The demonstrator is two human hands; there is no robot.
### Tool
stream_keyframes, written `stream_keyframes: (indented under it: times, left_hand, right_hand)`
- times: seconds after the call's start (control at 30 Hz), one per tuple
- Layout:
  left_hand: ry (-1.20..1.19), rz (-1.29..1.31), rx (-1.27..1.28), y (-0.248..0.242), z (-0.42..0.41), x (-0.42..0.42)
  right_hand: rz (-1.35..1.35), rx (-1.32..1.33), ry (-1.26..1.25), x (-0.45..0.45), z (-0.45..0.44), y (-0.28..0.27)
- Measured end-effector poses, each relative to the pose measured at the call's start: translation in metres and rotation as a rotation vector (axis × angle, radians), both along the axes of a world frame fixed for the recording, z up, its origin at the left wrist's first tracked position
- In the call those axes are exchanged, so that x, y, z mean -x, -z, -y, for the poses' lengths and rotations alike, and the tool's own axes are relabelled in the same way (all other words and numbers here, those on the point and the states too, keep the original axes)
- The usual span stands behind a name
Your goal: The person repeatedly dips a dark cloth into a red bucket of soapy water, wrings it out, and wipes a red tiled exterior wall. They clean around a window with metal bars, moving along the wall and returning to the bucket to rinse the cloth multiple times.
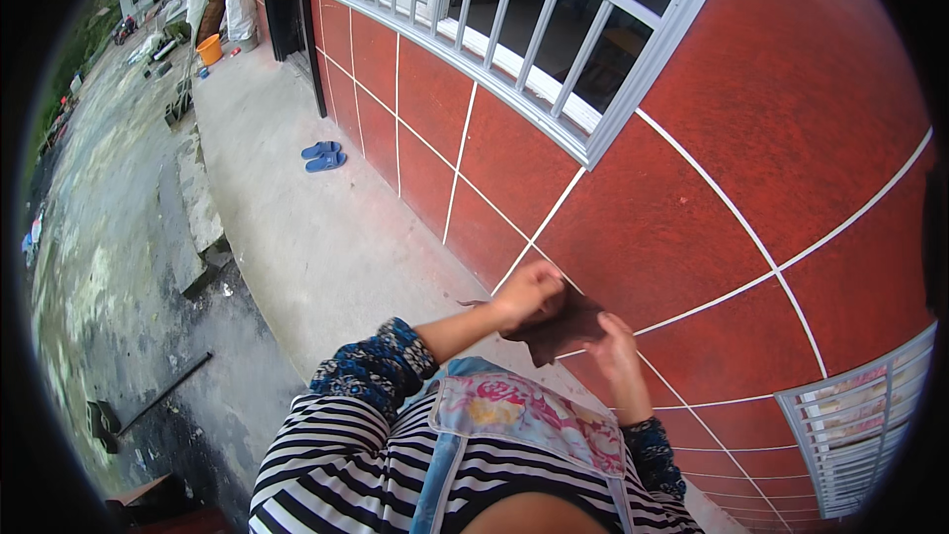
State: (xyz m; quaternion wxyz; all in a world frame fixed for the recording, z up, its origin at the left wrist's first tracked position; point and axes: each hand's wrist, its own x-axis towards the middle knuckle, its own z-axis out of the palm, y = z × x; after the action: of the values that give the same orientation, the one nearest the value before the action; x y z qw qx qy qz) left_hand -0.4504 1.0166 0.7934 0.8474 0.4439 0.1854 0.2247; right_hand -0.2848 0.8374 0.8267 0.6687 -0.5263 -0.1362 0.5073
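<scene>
A piece of dark brown cloth point(552, 330) hangs between my two hands, in front of the floral bib apron point(526, 419) I wear. At its upper left edge, my left hand point(530, 295) grips it with curled, slightly blurred fingers. Pinched between my right thumb and fingers is the cloth's right edge, with my right hand point(617, 352) lower and nearer my body. A thin strip of similar dark material pokes out left of my left wrist. The cloth's lower edge is uneven, and its exact kind is unclear.
A red wall point(704, 237) with white lines rises close ahead, with a barred window point(511, 30). Blue slippers point(324, 156) lie on the concrete walkway point(296, 237). Left of it, the walkway drops to rough ground. An orange bucket point(210, 50) stands farther off.
</scene>
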Motion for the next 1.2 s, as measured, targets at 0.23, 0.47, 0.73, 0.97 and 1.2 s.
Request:
stream_keyframes:
  times: [0.23, 0.47, 0.73, 0.97, 1.2]
  left_hand:
    - [-0.187, -0.083, -1.074, -0.031, 0.058, 0.006]
    - [-0.2, -0.044, -1.27, -0.003, 0.048, 0.018]
    - [-0.013, 0.082, -0.864, 0.028, -0.062, -0.008]
    - [0.471, 0.208, -0.61, -0.017, -0.192, 0.027]
    - [0.835, 0.165, -0.691, -0.066, -0.301, 0.059]
  right_hand:
    - [-0.035, -0.085, 0.001, 0.027, -0.006, 0.012]
    - [0.019, 0.019, 0.06, 0.049, -0.019, 0.022]
    - [0.664, -0.03, 0.12, 0.043, -0.094, 0.022]
    - [0.97, -0.008, -0.117, 0.084, -0.19, -0.029]
    - [1.166, 0.241, -0.238, 0.123, -0.237, 0.012]
